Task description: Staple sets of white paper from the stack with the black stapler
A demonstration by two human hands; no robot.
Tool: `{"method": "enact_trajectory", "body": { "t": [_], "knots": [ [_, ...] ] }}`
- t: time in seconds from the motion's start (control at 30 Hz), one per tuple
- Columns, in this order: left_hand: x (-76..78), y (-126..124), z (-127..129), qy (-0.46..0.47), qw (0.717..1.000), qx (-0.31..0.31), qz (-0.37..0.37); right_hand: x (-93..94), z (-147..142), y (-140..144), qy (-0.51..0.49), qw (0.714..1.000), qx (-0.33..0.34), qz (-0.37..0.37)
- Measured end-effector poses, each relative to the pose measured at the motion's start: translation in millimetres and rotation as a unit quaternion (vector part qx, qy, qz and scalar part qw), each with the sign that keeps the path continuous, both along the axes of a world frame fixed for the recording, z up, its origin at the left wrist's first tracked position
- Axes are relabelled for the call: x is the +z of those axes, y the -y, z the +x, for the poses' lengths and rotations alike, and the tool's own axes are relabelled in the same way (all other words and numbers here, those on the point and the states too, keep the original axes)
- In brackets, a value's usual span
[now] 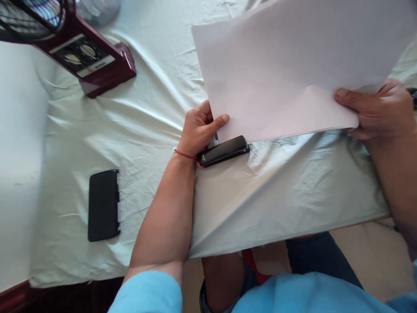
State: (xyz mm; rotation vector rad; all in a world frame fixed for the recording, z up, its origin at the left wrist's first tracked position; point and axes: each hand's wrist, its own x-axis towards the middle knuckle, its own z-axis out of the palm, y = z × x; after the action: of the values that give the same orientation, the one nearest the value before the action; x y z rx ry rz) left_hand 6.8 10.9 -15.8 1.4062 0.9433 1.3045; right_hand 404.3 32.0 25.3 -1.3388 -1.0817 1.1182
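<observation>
White sheets of paper spread out above the cloth-covered table, raised at the right. My left hand pinches their lower left corner, thumb on top and fingers curled underneath. At the lower right edge, my right hand grips the paper with its thumb on top; its other fingers are mostly hidden below. The paper bulges slightly near that thumb. Just below my left hand lies a black stapler, close to the wrist and the paper's lower edge.
A black phone lies on the pale green tablecloth at the left. A dark red fan stands at the upper left, with a clear plastic item behind it. The table's front edge runs above my lap.
</observation>
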Motion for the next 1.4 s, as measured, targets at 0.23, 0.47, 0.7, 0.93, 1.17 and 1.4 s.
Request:
{"method": "enact_trajectory", "body": {
  "t": [0.23, 0.47, 0.7, 0.93, 1.17, 1.4],
  "knots": [
    [-10.8, -7, -13, -0.043, 0.999, 0.003, -0.027, 6.6, 17, -8, 0.017, 0.999, -0.011, -0.032],
    [3.2, -1, -19, -0.044, 0.996, -0.051, -0.064, 10.8, 23, -9, 0.047, 0.997, -0.009, -0.059],
    [45.1, 11, -28, -0.183, 0.964, -0.171, -0.089, 6.9, 31, -14, 0.051, 0.995, 0.000, -0.084],
    [50.3, 13, -26, -0.220, 0.953, -0.187, -0.093, 9.2, 28, -12, 0.049, 0.995, -0.020, -0.082],
    [63.0, 17, -17, -0.235, 0.945, -0.170, -0.151, 16.0, 25, -12, 0.061, 0.993, -0.021, -0.097],
    [61.4, 17, -18, -0.225, 0.947, -0.173, -0.152, 13.8, 27, -9, 0.054, 0.993, -0.021, -0.107]
  ]
}}
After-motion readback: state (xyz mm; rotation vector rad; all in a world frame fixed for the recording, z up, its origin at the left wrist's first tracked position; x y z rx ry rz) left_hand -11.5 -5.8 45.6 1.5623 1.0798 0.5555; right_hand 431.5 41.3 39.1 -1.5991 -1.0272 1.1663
